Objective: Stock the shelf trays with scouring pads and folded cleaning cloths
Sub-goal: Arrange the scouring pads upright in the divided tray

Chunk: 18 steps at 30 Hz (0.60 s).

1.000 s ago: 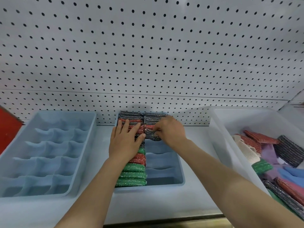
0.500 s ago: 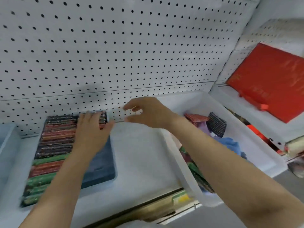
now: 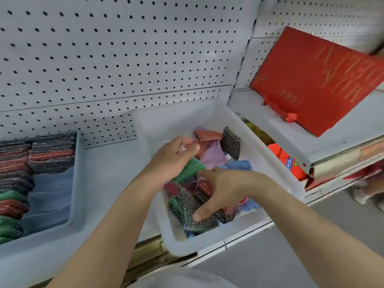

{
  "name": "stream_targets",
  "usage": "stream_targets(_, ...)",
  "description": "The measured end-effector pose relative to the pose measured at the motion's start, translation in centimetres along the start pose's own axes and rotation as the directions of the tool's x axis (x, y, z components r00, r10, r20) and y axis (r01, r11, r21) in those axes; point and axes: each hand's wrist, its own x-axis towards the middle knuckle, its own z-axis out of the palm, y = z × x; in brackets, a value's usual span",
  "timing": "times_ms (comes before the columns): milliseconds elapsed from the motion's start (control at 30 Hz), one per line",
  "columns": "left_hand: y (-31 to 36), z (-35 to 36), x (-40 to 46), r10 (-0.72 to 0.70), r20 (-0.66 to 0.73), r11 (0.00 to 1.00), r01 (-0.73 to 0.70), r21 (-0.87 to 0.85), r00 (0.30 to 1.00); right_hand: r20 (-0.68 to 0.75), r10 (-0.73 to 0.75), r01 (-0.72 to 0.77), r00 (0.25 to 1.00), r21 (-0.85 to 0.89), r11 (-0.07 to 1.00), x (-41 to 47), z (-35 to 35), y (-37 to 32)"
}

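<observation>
Both hands are down in the white bin (image 3: 268, 150) at the right end of the shelf (image 3: 108, 163). The left hand (image 3: 172, 156) curls over a green pad (image 3: 190, 170) with its fingers bent round the pad's upper edge, grasping it. The right hand (image 3: 218, 190) lies lower in the bin, fingers spread and bent over a black pad (image 3: 187, 204), thumb pressing its near edge; it grips that pad. Around them the bin holds a loose heap: red pads (image 3: 207, 135), another black pad (image 3: 230, 142) standing on edge toward the back, a purple cloth (image 3: 213, 154) and a blue cloth (image 3: 239, 165).

To the left on the same shelf sits the blue tray (image 3: 75, 183). Its left column is packed with black, red and green pads on edge; the right column has pads only in its far compartments, the nearer ones showing bare blue dividers. A pegboard (image 3: 124, 48) backs the shelf. On the next shelf to the right a red box (image 3: 324, 80) leans.
</observation>
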Motion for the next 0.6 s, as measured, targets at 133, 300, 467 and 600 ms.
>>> stream_targets(133,0.0,-0.2,-0.2,-0.091,0.077,0.996,0.092,-0.002,0.993,-0.013,-0.058,0.058,0.998,-0.018,0.998,-0.4,0.6,-1.0)
stream_targets(300,-0.8,0.0,-0.4,-0.102,-0.016,0.984,0.099,-0.147,0.995,-0.113,-0.136,0.122,0.984,-0.129,0.984,0.9,1.6,-1.0)
stream_targets(467,-0.9,0.9,-1.1,-0.145,-0.032,0.962,0.133,-0.237,0.989,-0.179,-0.12,0.126,0.976,0.022,0.992,0.9,0.2,1.7)
stream_targets(600,-0.8,1.7,-1.5,-0.19,-0.042,0.947,0.172,-0.273,0.981,-0.174,-0.124,0.112,0.977,-0.074,0.991,1.1,2.7,1.3)
